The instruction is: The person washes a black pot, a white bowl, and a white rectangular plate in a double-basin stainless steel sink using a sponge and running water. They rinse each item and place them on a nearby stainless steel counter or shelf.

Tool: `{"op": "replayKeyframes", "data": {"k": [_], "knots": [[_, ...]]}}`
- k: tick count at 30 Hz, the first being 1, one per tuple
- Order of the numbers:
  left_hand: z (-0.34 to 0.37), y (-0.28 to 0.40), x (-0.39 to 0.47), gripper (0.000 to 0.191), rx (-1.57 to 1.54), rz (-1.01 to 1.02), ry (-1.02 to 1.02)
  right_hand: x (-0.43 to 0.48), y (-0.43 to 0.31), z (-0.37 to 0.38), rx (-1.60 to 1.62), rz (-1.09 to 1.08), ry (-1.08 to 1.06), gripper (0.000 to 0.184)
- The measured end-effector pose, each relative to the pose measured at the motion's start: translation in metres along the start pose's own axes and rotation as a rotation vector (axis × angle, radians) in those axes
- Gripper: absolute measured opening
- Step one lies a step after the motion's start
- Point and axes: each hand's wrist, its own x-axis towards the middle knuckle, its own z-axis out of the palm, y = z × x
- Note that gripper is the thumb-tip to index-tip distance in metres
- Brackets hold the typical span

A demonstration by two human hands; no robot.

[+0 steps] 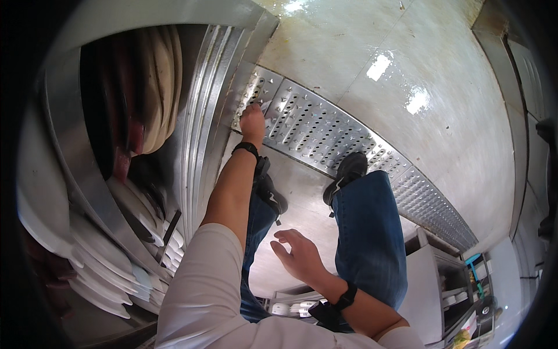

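My left hand [253, 122] reaches down to a perforated metal drain cover [316, 122] set in the floor. Its fingers are closed on a small whitish scrap [264, 106], perhaps paper or thin plastic; the fingertips are partly hidden behind the hand. Nearer my body, my right hand [303, 257] hangs in the air above the floor between my legs. Nothing is in it, and its fingers are loosely curled, with the thumb apart. My right shoe [352, 168] rests at the near edge of the drain cover, while my left shoe [271, 196] stands on the floor behind it.
On the left, a metal cabinet with sliding-door tracks [205, 109] holds cream oval dishes [163, 87], dark red items [136, 135] and stacked white plates [100, 257]. Past the drain lies wet, shiny floor [392, 87]. A shelf unit [425, 288] stands at lower right.
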Motion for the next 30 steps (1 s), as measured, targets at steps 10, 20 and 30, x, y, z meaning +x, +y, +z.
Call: {"op": "replayKeyframes", "data": {"k": [10, 20, 30], "knots": [[0.001, -0.02, -0.046, 0.023, -0.4, -0.691, 0.059, 0.003, 0.005, 0.008, -0.01, -0.042, 0.02, 0.028], [0.0, -0.024, -0.012, 0.051, -0.317, -0.681, -0.129, 0.005, 0.004, 0.01, -0.042, -0.016, 0.013, 0.031], [0.012, -0.029, 0.001, 0.034, -0.301, -0.681, -0.118, 0.006, 0.007, 0.011, -0.043, -0.022, 0.011, 0.032]]}}
